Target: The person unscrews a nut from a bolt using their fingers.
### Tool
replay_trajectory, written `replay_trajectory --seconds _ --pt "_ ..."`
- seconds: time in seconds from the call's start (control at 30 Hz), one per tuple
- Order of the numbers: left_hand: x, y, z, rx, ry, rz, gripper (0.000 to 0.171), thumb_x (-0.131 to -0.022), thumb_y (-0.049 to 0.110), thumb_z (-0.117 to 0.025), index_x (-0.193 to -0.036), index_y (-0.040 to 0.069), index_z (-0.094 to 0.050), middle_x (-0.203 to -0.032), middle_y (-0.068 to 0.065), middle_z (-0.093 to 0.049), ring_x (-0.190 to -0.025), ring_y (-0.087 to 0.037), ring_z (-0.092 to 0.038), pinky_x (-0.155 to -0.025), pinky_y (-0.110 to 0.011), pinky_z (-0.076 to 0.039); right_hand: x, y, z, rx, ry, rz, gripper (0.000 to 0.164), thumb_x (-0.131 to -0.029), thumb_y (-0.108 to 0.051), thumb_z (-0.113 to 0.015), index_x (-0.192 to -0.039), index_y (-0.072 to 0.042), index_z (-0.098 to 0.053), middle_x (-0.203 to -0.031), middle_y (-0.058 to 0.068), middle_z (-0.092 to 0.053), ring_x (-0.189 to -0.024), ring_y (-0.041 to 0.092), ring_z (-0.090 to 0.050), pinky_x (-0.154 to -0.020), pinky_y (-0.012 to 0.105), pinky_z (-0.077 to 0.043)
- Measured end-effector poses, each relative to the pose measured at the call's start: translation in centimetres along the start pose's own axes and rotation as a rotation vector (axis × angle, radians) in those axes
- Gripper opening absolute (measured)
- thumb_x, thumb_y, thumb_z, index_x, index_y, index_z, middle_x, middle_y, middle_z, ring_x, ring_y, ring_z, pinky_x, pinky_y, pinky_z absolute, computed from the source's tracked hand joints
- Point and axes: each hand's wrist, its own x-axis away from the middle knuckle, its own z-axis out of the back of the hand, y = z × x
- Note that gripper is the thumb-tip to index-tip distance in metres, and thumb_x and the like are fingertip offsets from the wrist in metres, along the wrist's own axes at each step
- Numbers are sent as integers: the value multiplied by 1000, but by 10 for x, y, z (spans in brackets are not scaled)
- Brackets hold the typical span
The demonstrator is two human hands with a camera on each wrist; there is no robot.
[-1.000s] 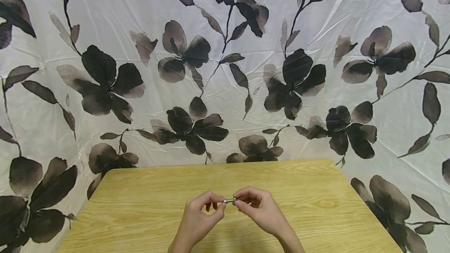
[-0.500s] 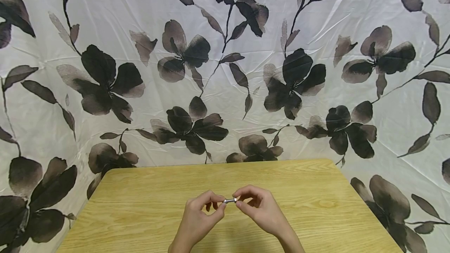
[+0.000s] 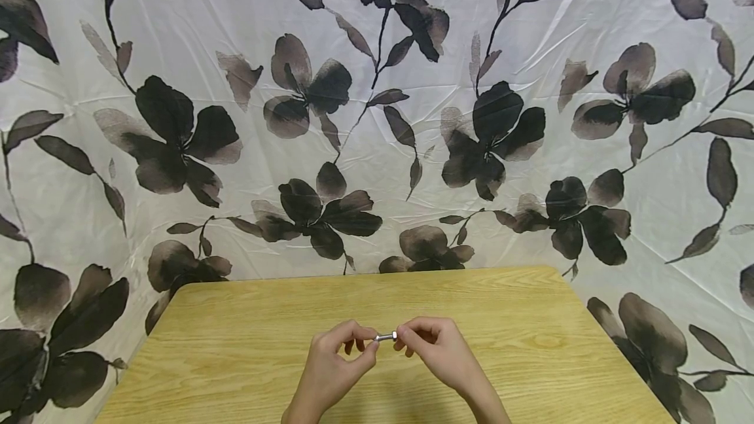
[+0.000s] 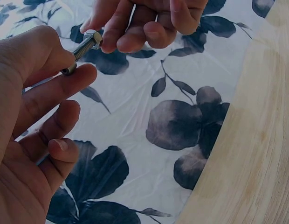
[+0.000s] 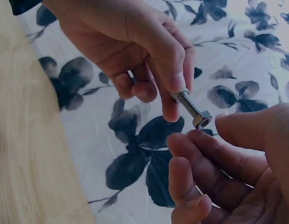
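My left hand [image 3: 334,362] pinches the head end of a silver bolt [image 4: 85,48] between thumb and index finger; the bolt's head is mostly covered. A hex nut [image 5: 202,120] sits on the far end of its threaded shank, with the nut's open face showing in the right wrist view. My right hand [image 3: 438,352] is at the nut, fingers loosely bent. Its thumb stands slightly apart from the nut in the right wrist view, while a fingertip lies just below it, and I cannot tell whether that fingertip touches. Both hands are held above the table.
A light wood-grain table [image 3: 247,326] lies beneath the hands. White cloth with dark floral print [image 3: 412,169] hangs behind it and along both sides.
My right thumb and fingers have shifted about the nut, the thumb moving up and the fingers down, leaving more of the nut in sight. My left hand and the bolt stay nearly still.
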Motion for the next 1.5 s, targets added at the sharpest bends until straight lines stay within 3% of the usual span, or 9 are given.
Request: replay_trajectory --seconds 0.43,0.67,1.07,1.13,1.27,1.37,1.5 --pt "0 1 1 5 -7 2 30 -81 -3 -81 -90 25 -73 -85 7 -76 -68 -2 -56 -58 -21 -47 2 -2 0 -18 -30 7 19 -99 -22 -69 -108 -6 -75 -101 13 -75 -82 15 -68 -74 30 -56" --pt "0 0 1 8 -9 3 32 -81 -4 -80 -91 26 -73 -85 8 -75 -68 -1 -55 -58 -20 -47 2 0 0 -27 -37 65 17 -97 -18 -72 -110 -7 -73 -105 15 -74 -87 10 -70 -74 27 -57" --pt "1 -1 1 5 -3 8 35 -79 -5 -81 -90 27 -72 -84 13 -73 -68 -1 -55 -57 -21 -47 2 0 0 -24 -22 134 18 -99 -18 -69 -113 -7 -72 -109 16 -72 -95 14 -70 -75 28 -58" --pt "1 -1 1 6 0 4 35 -78 -5 -81 -90 27 -72 -84 13 -73 -68 -1 -55 -57 -21 -47 1 0 0 -29 -6 121 20 -100 -20 -68 -115 -7 -72 -111 16 -72 -97 15 -70 -78 28 -58" --pt "1 -1 1 7 9 -3 34 -78 -5 -81 -90 26 -72 -84 12 -73 -68 -1 -56 -57 -21 -47 0 0 1 -19 27 28 24 -103 -27 -64 -112 -7 -74 -103 13 -74 -87 15 -69 -73 26 -56" --pt "1 0 2 3 12 0 35 -78 -5 -81 -90 27 -72 -84 13 -73 -68 -1 -55 -57 -21 -47 -1 1 1 -20 0 -35 29 -104 -31 -62 -104 -5 -77 -90 12 -75 -76 13 -66 -67 25 -52" --pt "0 0 2 -1 10 3 34 -79 -4 -81 -90 27 -72 -84 12 -73 -67 -4 -57 -58 -21 -47 -1 2 0 -41 -52 -49 33 -104 -31 -61 -97 -3 -78 -81 13 -74 -71 12 -63 -66 24 -51"
